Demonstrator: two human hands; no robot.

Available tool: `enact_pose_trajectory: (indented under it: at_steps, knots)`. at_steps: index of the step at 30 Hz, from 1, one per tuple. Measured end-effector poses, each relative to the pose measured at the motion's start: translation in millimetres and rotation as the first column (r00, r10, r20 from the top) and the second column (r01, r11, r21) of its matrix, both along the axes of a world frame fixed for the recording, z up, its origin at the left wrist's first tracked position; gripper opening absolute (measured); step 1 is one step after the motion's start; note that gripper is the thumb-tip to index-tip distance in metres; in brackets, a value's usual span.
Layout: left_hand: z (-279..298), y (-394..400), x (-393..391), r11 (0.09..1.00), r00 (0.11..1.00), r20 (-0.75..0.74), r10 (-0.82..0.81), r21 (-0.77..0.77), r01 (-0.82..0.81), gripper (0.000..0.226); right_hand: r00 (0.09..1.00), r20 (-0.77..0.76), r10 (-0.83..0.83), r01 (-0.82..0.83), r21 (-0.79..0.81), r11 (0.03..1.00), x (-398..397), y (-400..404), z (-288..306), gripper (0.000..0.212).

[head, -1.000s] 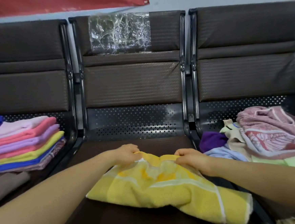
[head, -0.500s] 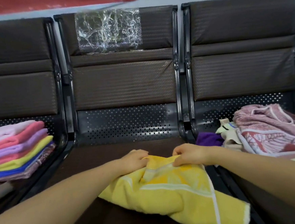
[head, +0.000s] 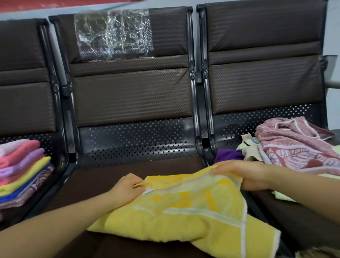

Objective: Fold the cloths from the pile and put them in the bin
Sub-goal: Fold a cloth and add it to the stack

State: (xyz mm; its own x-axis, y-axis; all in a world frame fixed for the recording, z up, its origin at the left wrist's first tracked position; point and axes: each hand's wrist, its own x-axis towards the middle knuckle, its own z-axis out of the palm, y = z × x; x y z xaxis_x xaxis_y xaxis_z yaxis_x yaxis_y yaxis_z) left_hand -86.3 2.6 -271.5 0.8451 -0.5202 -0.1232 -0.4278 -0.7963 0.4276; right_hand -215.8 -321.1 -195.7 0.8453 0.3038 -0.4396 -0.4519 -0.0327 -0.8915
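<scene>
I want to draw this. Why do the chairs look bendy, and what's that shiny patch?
Head view: the wide lens bows the chair backs outward near the edges; the shiny patch is crinkled clear plastic catching light; the bottom right corner is blurry; the yellow towel looks sharp.

hands (head: 127, 188) now wider apart | yellow cloth (head: 191, 210) edge seemingly stretched

Single head view, looking forward and down, close over middle seat (head: 129, 193); edges seemingly wide-angle warped.
</scene>
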Motion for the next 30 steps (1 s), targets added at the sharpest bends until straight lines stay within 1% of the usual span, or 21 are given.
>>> enact_pose_trajectory:
  at_steps: [1,4,6,8,10,15,18,19,20,23,25,27,28,30]
  knots:
    - [-1,0,-2,1.0,1.0,0.002,-0.01,-0.025,0.01,0.011,0.999,0.012,-0.038,0.038,-0.021,0.999,0,3,-4,0.047]
    - [2,-3,-2,0.999,0.998,-0.053,0.029,-0.042,-0.032,0.028,0.987,0.057,-0.152,0.161,-0.215,0.963,4,9,-19,0.026]
    - [8,-8,0,0.995,0.995,-0.095,0.039,-0.09,-0.047,0.027,0.989,0.078,-0.127,0.148,-0.39,0.909,5,13,-24,0.017]
    - [14,-16,3,0.99,0.993,-0.107,0.04,-0.134,-0.055,0.023,0.995,0.075,-0.072,0.1,-0.509,0.855,4,16,-26,0.022]
    - [19,-24,7,0.986,0.993,-0.109,0.036,-0.159,-0.053,0.022,0.996,0.072,-0.044,0.077,-0.567,0.82,4,20,-26,0.029]
    - [17,-44,10,0.987,0.987,-0.158,0.002,-0.159,-0.027,0.009,0.998,0.066,0.008,0.032,-0.588,0.808,7,19,-29,0.028]
    - [14,-47,6,0.998,0.997,-0.075,-0.036,-0.063,0.031,0.01,0.999,0.043,0.018,0.009,-0.557,0.831,9,15,-32,0.028]
    - [16,-46,6,0.998,0.997,-0.061,-0.045,-0.045,0.042,0.009,0.999,0.03,0.025,-0.005,-0.54,0.842,9,13,-31,0.033]
    - [17,-44,6,0.999,0.996,-0.078,-0.037,-0.031,0.035,0.009,0.999,0.013,0.039,-0.026,-0.521,0.853,8,12,-31,0.039]
    - [23,-39,6,0.999,0.983,-0.183,0.02,-0.024,-0.024,0.007,0.998,-0.008,0.061,-0.058,-0.426,0.903,4,10,-25,0.053]
    - [33,-33,7,0.994,0.981,-0.182,0.063,-0.078,-0.078,0.006,0.998,0.033,0.046,-0.031,-0.362,0.932,3,7,-17,0.057]
    - [53,-22,6,0.971,0.98,-0.145,0.137,-0.178,-0.162,0.008,0.996,0.083,0.023,0.005,-0.315,0.949,5,2,-7,0.058]
    - [64,-13,4,0.95,0.975,-0.13,0.18,-0.236,-0.206,0.009,0.994,0.111,0.016,0.02,-0.31,0.95,5,2,-2,0.05]
    - [82,8,-1,0.902,0.96,-0.126,0.25,-0.329,-0.278,0.009,0.989,0.146,0.018,0.03,-0.316,0.948,3,1,9,0.025]
